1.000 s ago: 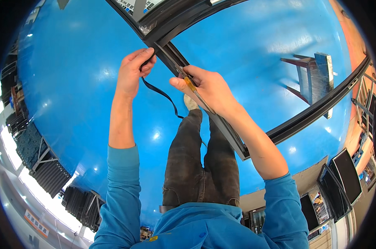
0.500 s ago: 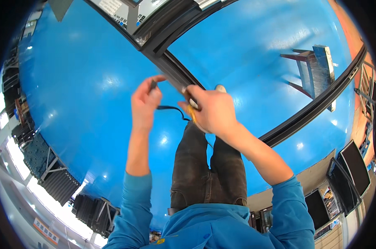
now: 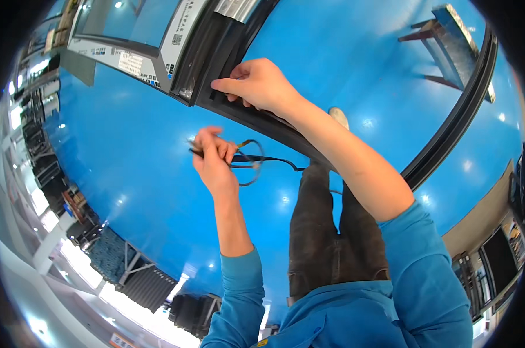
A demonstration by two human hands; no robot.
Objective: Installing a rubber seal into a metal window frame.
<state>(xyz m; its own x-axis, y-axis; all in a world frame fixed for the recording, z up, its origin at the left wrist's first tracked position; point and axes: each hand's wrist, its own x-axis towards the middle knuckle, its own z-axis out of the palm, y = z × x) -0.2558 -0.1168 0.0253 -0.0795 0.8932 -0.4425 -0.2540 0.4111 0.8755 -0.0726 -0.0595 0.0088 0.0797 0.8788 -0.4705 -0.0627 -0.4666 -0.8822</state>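
Observation:
My left hand (image 3: 213,159), slightly blurred, is closed around what look like scissors (image 3: 259,152) with large looped handles, partly yellow. A thin black rubber strip (image 3: 277,160) runs from this hand toward my legs. Over the corner of a black window frame (image 3: 262,129) is my right hand (image 3: 259,87), its thumb and fingers drawn together against the dark profile. Whatever lies between those fingertips is hidden.
A glazed panel with a printed white border (image 3: 152,66) adjoins the frame's far corner. At far right a stool (image 3: 445,46) stands on the blue floor (image 3: 140,168) beyond the frame's curved-looking side bar (image 3: 454,136). Stacked dark profiles (image 3: 149,287) line the left.
The scissors have passed from my right hand to my left. My right hand has moved up and left to the frame's corner, and the whole view has shifted.

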